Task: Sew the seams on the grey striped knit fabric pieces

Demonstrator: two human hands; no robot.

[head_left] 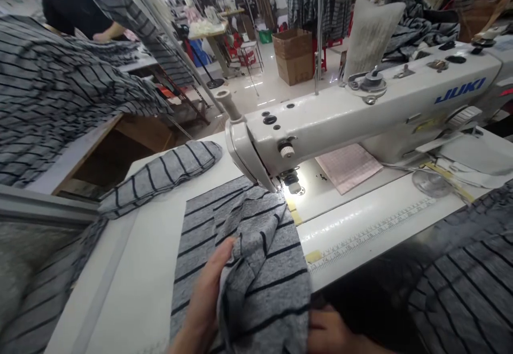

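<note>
Grey striped cloth [276, 279] runs from the sewing machine's [336, 113] needle to the front edge of the white table [146, 284]; looks light, soft, floppy, best taken by a fold or side edge. Left hand [204, 295] pinches its raised fold, cloth spread both sides; right hand [331, 330] at cloth's right edge, past table's front edge, fingertips hidden, can't tell if gripping.

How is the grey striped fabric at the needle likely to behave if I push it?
The grey striped fabric is probably floppy, since it bunches into soft folds; pushing may buckle it. It looks fairly light, as its flat edges seem thin. It would likely slide readily over the white sewing table, whose surface looks smooth and glossy.
</note>
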